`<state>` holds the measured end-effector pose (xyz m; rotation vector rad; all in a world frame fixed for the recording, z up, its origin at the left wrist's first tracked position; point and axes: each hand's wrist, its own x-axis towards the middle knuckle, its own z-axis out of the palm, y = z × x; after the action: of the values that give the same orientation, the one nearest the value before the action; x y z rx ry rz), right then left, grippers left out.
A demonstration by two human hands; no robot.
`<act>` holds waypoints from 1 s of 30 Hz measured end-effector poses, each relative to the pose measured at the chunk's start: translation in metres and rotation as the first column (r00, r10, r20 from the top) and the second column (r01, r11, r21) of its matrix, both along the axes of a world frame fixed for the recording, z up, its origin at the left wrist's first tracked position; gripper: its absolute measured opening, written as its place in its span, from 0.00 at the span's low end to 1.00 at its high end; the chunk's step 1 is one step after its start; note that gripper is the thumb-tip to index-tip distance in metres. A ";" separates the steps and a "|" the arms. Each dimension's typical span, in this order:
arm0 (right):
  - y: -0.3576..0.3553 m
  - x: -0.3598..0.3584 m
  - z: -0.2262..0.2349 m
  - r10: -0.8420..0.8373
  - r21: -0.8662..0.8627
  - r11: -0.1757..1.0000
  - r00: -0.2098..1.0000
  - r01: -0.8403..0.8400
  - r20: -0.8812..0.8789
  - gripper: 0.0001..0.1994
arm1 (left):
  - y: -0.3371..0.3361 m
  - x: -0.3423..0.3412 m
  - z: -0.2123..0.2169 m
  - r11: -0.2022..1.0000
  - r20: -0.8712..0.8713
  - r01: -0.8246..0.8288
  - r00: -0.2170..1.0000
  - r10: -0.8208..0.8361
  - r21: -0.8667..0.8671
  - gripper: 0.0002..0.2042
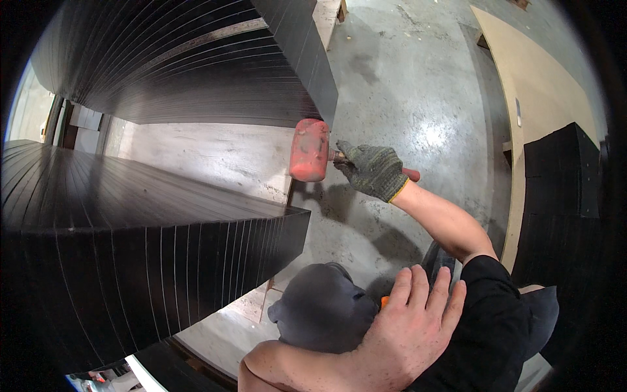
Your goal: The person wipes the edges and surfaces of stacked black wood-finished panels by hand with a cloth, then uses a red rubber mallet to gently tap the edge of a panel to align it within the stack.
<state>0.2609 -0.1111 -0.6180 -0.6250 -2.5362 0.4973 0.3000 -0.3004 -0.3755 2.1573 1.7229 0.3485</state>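
Note:
My right hand (373,171), in a dark knit work glove with a yellow cuff edge, is closed around the handle of a red mallet (309,150). The mallet's scuffed head is beside the near corner of a stack of black boards (281,98); I cannot tell whether they touch. A second stack of black boards (196,261) stands closer on the left, with a pale surface (202,153) showing between the two. Bare and ungloved, my left hand (418,326) is in front of my black sleeve, its fingers stretched out and slightly apart, holding nothing.
Grey concrete floor (418,85) runs between the stacks and a long tan board (539,78) on the right. Black blocks (555,173) are piled along that board. Dark grey fabric (320,307) bulges up below the mallet, near the closer stack's corner.

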 end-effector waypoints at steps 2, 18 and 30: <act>0.000 0.002 0.003 0.056 0.029 0.998 0.998 -0.055 -0.033 0.15 | 0.001 -0.001 0.001 1.000 -0.044 0.023 0.999 -0.022 0.003 0.22; -0.005 -0.001 0.026 0.105 0.034 0.994 0.994 -0.104 -0.042 0.12 | 0.000 0.001 0.000 0.998 -0.017 0.025 1.000 -0.026 -0.058 0.23; -0.006 -0.005 0.037 0.056 0.057 0.997 0.991 -0.050 -0.123 0.15 | 0.001 0.002 -0.002 0.993 -0.002 0.051 0.999 -0.052 -0.109 0.27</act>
<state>0.2559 -0.1173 -0.5811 -0.4924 -2.4447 0.4698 0.3015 -0.2989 -0.3775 2.1220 1.6464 0.2303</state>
